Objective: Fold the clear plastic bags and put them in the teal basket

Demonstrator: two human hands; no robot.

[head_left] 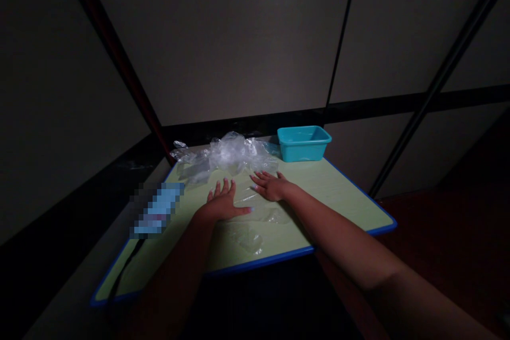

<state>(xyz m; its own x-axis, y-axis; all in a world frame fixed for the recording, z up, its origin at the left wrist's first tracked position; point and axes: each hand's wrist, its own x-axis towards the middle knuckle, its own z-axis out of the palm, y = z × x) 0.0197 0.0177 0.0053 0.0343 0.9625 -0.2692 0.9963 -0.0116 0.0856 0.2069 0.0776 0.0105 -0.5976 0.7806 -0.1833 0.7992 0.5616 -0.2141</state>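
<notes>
A thin clear plastic bag (247, 231) lies spread on the pale yellow-green tabletop, its outline faint against the surface. My left hand (223, 203) rests over its left part, palm down with the fingers apart and the thumb stretched to the right. On the right side, my right hand (271, 187) also lies flat, fingers spread and pointing left and away from me. Just beyond both hands is a crumpled heap of clear plastic bags (235, 151). Neither hand grasps anything.
A turquoise plastic basket (305, 150) stands at the table's far right corner. A blurred-out bluish object (161, 210) with a dark cord lies by the left edge. The blue-edged table (350, 196) stands against dark-trimmed panels (247, 53).
</notes>
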